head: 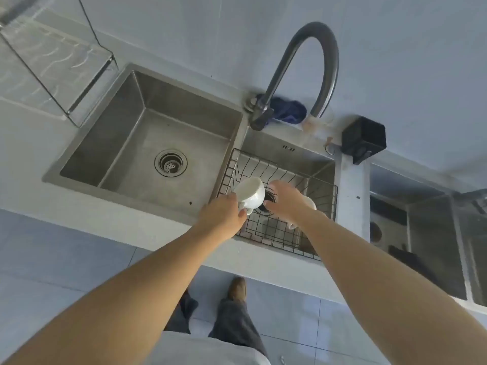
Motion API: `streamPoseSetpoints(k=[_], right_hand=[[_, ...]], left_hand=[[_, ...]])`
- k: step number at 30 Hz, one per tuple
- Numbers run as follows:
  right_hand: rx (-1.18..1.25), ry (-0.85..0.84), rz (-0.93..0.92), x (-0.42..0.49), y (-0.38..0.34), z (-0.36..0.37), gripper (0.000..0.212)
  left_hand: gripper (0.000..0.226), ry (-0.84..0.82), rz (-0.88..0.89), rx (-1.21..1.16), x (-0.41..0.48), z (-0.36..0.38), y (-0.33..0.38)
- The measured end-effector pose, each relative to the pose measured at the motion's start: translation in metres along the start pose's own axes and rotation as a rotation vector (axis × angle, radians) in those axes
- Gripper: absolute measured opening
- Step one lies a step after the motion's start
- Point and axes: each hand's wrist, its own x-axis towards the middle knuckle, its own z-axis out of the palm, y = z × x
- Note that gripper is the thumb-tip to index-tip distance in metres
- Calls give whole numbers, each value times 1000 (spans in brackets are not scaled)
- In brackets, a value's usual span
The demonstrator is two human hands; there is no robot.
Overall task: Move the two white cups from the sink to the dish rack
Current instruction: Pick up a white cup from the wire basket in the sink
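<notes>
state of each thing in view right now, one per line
left hand: gripping the first cup by its handle
first white cup: lifted, tilted on its side over the dish rack
right hand: over the second cup, grip hidden
second white cup: in the dish rack, mostly hidden
dish rack: seated in the right basin
left basin: empty
faucet: no water visible

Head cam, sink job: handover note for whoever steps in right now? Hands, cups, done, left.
Left hand: holds the first white cup by its handle, tilted, above the left edge of the wire dish rack.
Right hand: reaches down into the rack over the second white cup, mostly hidden behind it; grip cannot be confirmed.
The rack sits in the right basin; the left basin holds no cups.
Done: both cups are out of the left basin.
Left: set the first cup in the rack, release both.
</notes>
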Motion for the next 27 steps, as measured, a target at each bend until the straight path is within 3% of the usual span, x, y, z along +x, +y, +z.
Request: streamPoseSetpoints(k=[10,16,27], right_hand=[[-73,-183,-196,51,22,-12,84],[-3,-344,-331,72,28,-2,76],[119,-329,-348,83,37,-5,66]], left_hand=[[24,180,-250,-60,9,61,24],[21,281,-426,-11,16,86,34],[11,272,-620,-110,31,89,50]])
